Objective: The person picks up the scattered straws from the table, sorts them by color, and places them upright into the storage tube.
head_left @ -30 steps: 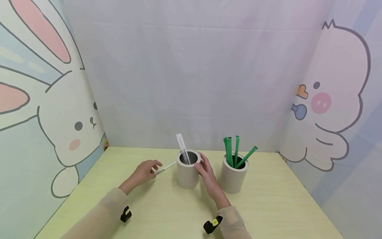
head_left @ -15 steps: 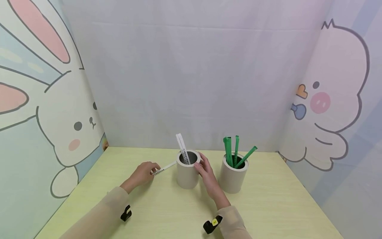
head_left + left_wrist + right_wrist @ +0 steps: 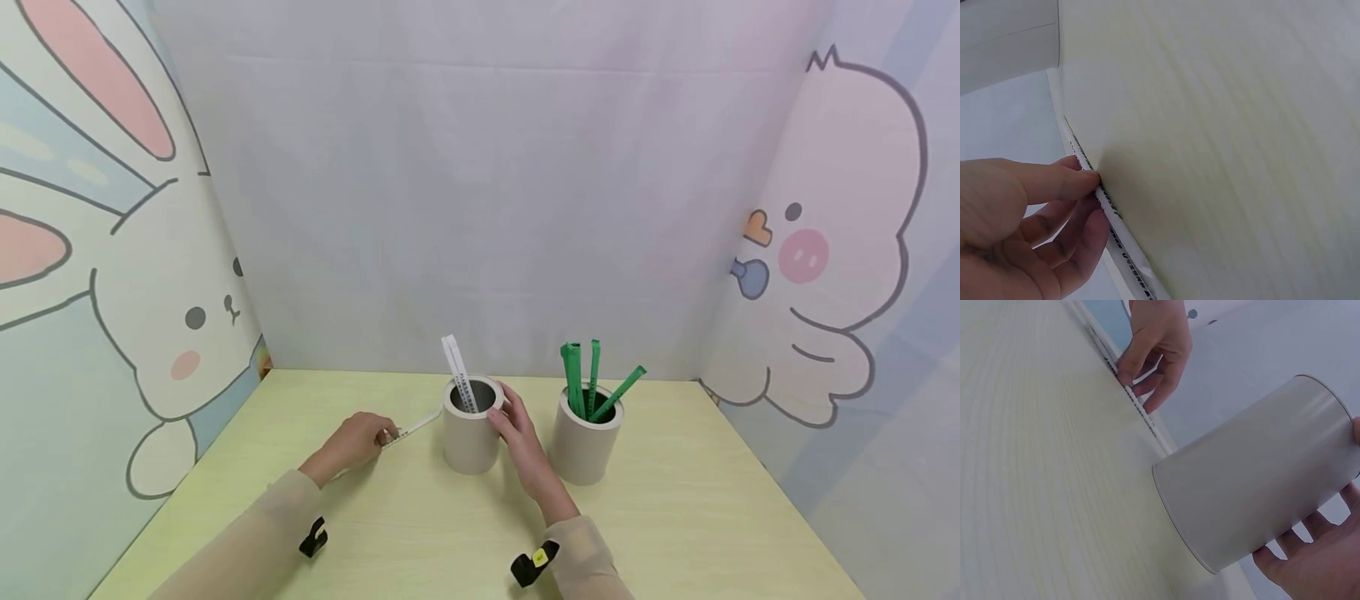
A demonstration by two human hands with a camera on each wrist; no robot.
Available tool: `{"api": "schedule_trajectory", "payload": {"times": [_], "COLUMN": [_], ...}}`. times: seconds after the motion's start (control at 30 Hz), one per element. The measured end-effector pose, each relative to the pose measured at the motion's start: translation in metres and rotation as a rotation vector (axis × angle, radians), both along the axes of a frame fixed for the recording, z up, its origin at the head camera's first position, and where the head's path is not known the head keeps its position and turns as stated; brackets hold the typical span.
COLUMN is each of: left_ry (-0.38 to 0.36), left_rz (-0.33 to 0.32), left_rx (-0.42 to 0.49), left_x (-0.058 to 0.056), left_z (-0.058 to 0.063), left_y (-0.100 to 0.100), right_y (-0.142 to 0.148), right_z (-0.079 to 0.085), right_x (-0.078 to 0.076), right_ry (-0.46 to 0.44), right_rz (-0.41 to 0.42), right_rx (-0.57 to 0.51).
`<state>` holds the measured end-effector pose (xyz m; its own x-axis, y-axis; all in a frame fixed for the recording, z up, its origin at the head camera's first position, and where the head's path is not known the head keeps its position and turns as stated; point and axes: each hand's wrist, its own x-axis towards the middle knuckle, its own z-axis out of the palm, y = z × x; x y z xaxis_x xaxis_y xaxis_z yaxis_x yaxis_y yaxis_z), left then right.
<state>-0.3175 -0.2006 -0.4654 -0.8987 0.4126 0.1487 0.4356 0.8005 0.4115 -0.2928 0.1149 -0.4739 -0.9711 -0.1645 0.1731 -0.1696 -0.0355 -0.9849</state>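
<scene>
My left hand (image 3: 360,442) pinches a long, thin white paper-wrapped stick (image 3: 1124,247) with black print between thumb and fingers. The stick lies low along the table, its far end pointing toward the left light-grey cup (image 3: 471,446). From the right side, my right hand (image 3: 522,442) grips that cup near its rim, thumb in front and fingers spread round the wall, as the right wrist view also shows. The cup stands upright on the table. White wrapped sticks (image 3: 459,371) lean out of it to the left. What the paper encloses is hidden.
A second light-grey cup (image 3: 587,450) stands to the right, close to my right forearm, with several green wrapped sticks (image 3: 573,375) in it. The pale wood-look table (image 3: 675,517) ends at a white cloth backdrop (image 3: 480,208). Cartoon-printed panels rise on both sides.
My left hand has lowered slightly, and its fingers have closed on the white paper-wrapped stick. The stick has shifted slightly. My right hand and the cup have stayed in place.
</scene>
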Motion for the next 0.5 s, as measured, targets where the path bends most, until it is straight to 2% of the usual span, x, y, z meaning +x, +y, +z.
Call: {"api": "schedule_trajectory", "payload": {"times": [0.13,0.33,0.5], "left_ry": [0.009,0.004,0.009], "left_rz": [0.012,0.032,0.023], "left_rx": [-0.007,0.047,0.072], "left_x": [-0.0001,0.0007,-0.0007], "left_z": [-0.0016,0.0003,0.0027], "left_y": [0.0011,0.0017,-0.0002], "right_y": [0.0004,0.0004,0.0003], "right_z": [-0.0006,-0.0002,0.0001], "right_x": [-0.0002,-0.0004,0.0], "right_ry": [-0.001,-0.012,-0.013], "right_rz": [-0.001,-0.002,-0.002], "right_rx": [-0.001,-0.007,-0.009]}}
